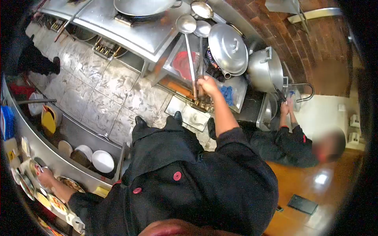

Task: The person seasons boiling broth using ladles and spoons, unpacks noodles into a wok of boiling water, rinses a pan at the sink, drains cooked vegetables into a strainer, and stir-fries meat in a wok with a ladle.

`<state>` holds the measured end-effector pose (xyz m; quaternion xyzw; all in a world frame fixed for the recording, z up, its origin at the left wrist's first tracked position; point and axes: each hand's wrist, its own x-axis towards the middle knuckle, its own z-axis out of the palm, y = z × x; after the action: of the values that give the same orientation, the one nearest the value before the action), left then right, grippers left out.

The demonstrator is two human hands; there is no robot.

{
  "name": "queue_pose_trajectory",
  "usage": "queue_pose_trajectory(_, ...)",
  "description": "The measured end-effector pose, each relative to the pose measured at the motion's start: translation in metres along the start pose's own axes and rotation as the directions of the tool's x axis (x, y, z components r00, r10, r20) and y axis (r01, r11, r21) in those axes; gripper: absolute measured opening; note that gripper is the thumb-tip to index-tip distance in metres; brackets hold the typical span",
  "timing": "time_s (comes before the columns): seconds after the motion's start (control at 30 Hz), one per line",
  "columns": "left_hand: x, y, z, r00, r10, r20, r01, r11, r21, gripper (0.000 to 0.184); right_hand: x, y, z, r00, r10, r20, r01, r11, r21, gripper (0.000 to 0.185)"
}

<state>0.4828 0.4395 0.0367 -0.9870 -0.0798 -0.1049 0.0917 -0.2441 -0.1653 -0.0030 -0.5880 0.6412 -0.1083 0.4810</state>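
My right hand [207, 85] is closed around the lower handle of a ladle [202, 29], whose bowl lies by the lidded pot. Beside it, a second long ladle [186, 24] lies with its handle close to my fingers. My left hand [47, 177] is stretched out over the counter at the left. Its fingers are closed by a small red-and-white thing, too small to make out. Around that hand are several containers of food, among them a food pan [58, 203].
A lidded pot [228, 49] and a tall pot [267, 70] stand at the right, near a co-worker [283, 143] whose hands are at a tap. A wide pan [143, 6] sits on the stove. White plates [103, 161] stand in the lower counter shelf. A dark-clothed person is at far left.
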Motion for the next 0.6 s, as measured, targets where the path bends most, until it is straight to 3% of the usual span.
queue_pose_trajectory(0.03,-0.022,0.013,-0.025,0.995,-0.086,-0.050,0.083,0.995,-0.056,0.049,-0.013,-0.025,-0.004,0.999,-0.036,0.014,0.031,0.972,0.233,0.019)
queue_pose_trajectory(0.07,-0.042,0.025,-0.047,0.996,-0.073,-0.055,0.069,0.996,-0.064,0.049,-0.029,-0.048,-0.010,0.997,-0.075,0.019,0.058,0.889,0.454,0.018)
queue_pose_trajectory(0.13,-0.074,0.048,-0.078,0.973,0.089,-0.214,-0.124,0.980,-0.154,0.047,-0.061,-0.095,-0.029,0.983,0.048,0.178,-0.163,0.676,0.719,0.013)
queue_pose_trajectory(0.17,-0.083,0.055,-0.076,0.921,0.102,-0.376,-0.195,0.956,-0.219,0.047,-0.076,-0.108,-0.037,0.978,0.013,0.210,-0.172,0.625,0.761,0.019)
queue_pose_trajectory(0.2,-0.078,0.059,-0.060,0.917,0.100,-0.385,-0.202,0.951,-0.232,0.047,-0.086,-0.115,-0.043,0.980,0.002,0.198,-0.157,0.618,0.770,0.019)
queue_pose_trajectory(0.27,-0.060,0.069,-0.030,0.838,0.271,-0.475,-0.296,0.955,0.023,0.050,-0.103,-0.119,-0.052,0.934,-0.167,0.317,-0.213,0.452,0.866,0.034)
queue_pose_trajectory(0.37,-0.081,0.120,-0.006,0.758,0.348,-0.552,-0.476,0.874,-0.103,0.051,-0.128,-0.107,-0.067,0.875,-0.270,0.401,-0.312,0.318,0.895,0.039)
queue_pose_trajectory(0.4,-0.126,0.150,-0.049,0.787,0.380,-0.487,-0.539,0.806,-0.243,0.046,-0.139,-0.102,-0.070,0.830,-0.330,0.450,-0.382,0.254,0.889,0.040)
queue_pose_trajectory(0.43,-0.141,0.177,-0.049,0.787,0.484,-0.383,-0.617,0.613,-0.493,0.043,-0.152,-0.095,-0.072,0.815,-0.370,0.445,-0.388,0.220,0.895,0.042)
queue_pose_trajectory(0.47,-0.208,0.208,-0.119,0.764,0.590,-0.260,-0.619,0.557,-0.555,0.041,-0.165,-0.089,-0.076,0.781,-0.467,0.415,-0.316,0.277,0.907,0.038)
queue_pose_trajectory(0.5,-0.225,0.239,-0.077,0.753,0.601,-0.268,-0.598,0.454,-0.661,0.039,-0.182,-0.084,-0.083,0.789,-0.492,0.368,-0.263,0.270,0.926,0.038)
queue_pose_trajectory(0.53,-0.256,0.272,-0.056,0.677,0.678,-0.287,-0.637,0.344,-0.690,0.037,-0.201,-0.079,-0.091,0.798,-0.512,0.319,-0.210,0.260,0.943,0.038)
queue_pose_trajectory(0.57,-0.308,0.299,-0.093,0.533,0.846,-0.027,-0.571,0.337,-0.749,0.038,-0.217,-0.074,-0.101,0.799,-0.535,0.276,-0.159,0.256,0.954,0.038)
queue_pose_trajectory(0.6,-0.361,0.327,-0.091,0.408,0.909,-0.092,-0.503,0.139,-0.853,0.036,-0.232,-0.067,-0.113,0.799,-0.553,0.237,-0.109,0.254,0.961,0.037)
